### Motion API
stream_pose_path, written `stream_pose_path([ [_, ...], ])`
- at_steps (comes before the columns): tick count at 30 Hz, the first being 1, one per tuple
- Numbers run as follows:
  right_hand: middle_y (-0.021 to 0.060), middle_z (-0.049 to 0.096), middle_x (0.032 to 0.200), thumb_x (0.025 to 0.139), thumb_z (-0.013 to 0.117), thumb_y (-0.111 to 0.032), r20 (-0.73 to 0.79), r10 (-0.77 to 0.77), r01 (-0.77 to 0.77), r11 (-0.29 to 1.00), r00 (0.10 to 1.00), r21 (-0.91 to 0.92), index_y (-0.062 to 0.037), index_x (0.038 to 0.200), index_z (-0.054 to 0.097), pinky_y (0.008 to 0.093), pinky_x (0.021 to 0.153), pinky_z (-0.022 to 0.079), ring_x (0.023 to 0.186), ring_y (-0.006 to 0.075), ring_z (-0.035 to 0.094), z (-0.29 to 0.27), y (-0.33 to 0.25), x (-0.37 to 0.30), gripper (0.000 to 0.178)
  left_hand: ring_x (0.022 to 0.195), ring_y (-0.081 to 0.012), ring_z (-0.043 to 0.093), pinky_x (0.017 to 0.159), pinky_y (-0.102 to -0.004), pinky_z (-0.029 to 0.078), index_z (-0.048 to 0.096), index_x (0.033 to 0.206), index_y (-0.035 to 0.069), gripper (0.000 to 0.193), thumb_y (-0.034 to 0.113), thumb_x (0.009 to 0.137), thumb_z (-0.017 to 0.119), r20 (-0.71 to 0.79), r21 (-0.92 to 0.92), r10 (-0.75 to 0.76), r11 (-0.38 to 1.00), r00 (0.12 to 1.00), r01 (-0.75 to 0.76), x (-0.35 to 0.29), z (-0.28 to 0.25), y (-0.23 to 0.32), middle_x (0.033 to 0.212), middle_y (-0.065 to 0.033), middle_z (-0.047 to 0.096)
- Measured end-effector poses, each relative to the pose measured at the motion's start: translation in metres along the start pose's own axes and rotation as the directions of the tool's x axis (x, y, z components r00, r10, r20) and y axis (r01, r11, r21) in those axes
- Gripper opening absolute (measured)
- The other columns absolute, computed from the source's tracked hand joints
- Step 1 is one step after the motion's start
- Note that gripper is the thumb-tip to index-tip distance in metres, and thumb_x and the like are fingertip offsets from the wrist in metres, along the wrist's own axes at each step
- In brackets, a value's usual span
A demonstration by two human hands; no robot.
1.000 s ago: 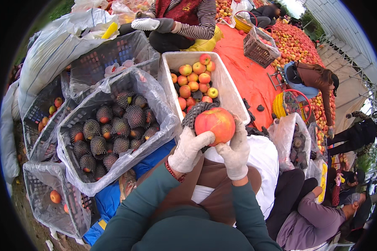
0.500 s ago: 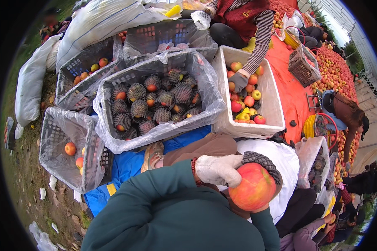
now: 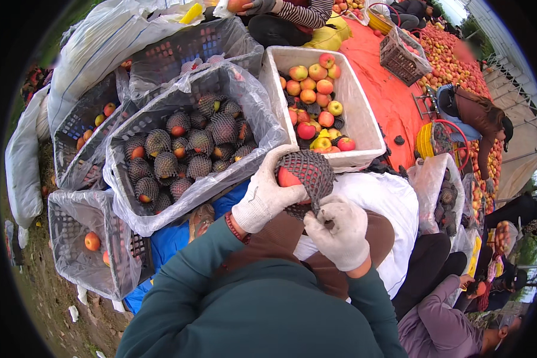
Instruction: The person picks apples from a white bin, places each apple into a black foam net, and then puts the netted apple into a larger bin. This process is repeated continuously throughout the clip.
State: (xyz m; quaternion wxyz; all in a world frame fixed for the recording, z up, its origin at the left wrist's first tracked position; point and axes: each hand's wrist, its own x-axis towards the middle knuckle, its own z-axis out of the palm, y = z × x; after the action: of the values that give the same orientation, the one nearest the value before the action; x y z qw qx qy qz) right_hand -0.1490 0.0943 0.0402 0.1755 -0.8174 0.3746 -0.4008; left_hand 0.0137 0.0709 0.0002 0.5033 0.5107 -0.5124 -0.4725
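An apple (image 3: 288,178) sits in a black foam net sleeve (image 3: 312,170) above my lap, its red skin bare on the left side. My left hand (image 3: 267,190), in a white knit glove, is wrapped round the apple from the left. With its fingertips, my gloved right hand (image 3: 339,230) pinches the lower right end of the net sleeve. Just beyond, a plastic-lined crate (image 3: 161,224) holds several apples in black nets. To its right, a white crate (image 3: 373,156) contains bare red and yellow apples.
Further lined crates (image 3: 62,238) with a few apples stand at the left. A person's gloved hand (image 3: 260,7) holds an apple at the far side. A yellow basket (image 3: 425,142) stands on the right, near a large apple heap (image 3: 453,65). White sacks (image 3: 27,161) lie at the far left.
The net now covers most of the apple, which has moved up and left. My right hand has come from beneath it to the net's end. The co-worker's hand has left the white crate.
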Motion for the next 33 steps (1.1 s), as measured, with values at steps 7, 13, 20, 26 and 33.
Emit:
stream_pose_path([
  [7,0.0106,0.062,0.071,0.077,0.068,-0.011,0.212,0.455,-0.474,0.880,0.865,0.041,-0.0012,0.083,0.057,0.0292,0.056,0.049,0.060,0.0190,0.061,-0.002,0.058,-0.013,0.015,0.103,-0.0198,0.056,0.090,-0.0330,0.048,0.038,0.128,0.002,0.057,0.007,0.078,0.064,-0.012,-0.501,-0.126,0.859,0.992,0.103,0.017,-0.034,-0.059,0.117,-0.0119,0.053],
  [13,0.0079,0.062,0.078,0.077,0.066,-0.007,0.234,0.522,-0.572,0.759,0.820,0.313,0.0014,0.092,0.059,0.0254,0.062,0.047,0.069,0.0108,0.058,0.039,0.081,0.008,0.019,0.104,-0.0144,0.053,0.092,-0.0297,0.044,0.043,0.123,0.002,0.056,0.008,0.073,0.068,0.037,-0.188,-0.143,0.971,0.989,0.148,0.028,-0.037,-0.061,0.114,-0.0086,0.054],
  [20,-0.0002,0.051,0.067,0.077,0.064,-0.005,0.306,0.555,-0.624,0.584,0.774,0.520,0.0007,0.080,0.054,0.0207,0.051,0.039,0.059,0.0030,0.045,0.058,0.097,0.016,0.012,0.106,-0.0175,0.053,0.094,-0.0339,0.043,0.040,0.126,0.004,0.061,0.012,0.073,0.067,0.178,-0.538,-0.303,0.767,0.936,0.350,0.028,-0.037,-0.060,0.116,-0.0093,0.052],
  [26,0.0053,0.061,0.083,0.080,0.065,-0.009,0.377,0.592,-0.658,0.377,0.712,0.652,0.0037,0.094,0.056,0.0251,0.069,0.048,0.076,0.0106,0.057,0.055,0.128,0.026,0.021,0.110,-0.0263,0.053,0.096,-0.0412,0.044,0.042,0.127,0.006,0.052,0.023,0.081,0.059,0.190,-0.838,-0.439,0.393,0.878,0.378,0.059,-0.060,-0.075,0.120,-0.0132,0.053],
  [33,0.0078,0.060,0.075,0.086,0.053,-0.010,-0.187,0.869,-0.582,0.452,0.457,0.676,0.0026,0.093,0.053,0.0216,0.049,0.042,0.054,0.0084,0.051,-0.089,0.225,-0.025,0.014,0.109,-0.0273,0.052,0.093,-0.0359,0.042,0.045,0.126,0.007,0.061,0.028,0.075,0.069,-0.572,0.496,-0.068,0.765,0.817,0.411,0.146,-0.192,-0.180,0.121,-0.0144,0.049],
])
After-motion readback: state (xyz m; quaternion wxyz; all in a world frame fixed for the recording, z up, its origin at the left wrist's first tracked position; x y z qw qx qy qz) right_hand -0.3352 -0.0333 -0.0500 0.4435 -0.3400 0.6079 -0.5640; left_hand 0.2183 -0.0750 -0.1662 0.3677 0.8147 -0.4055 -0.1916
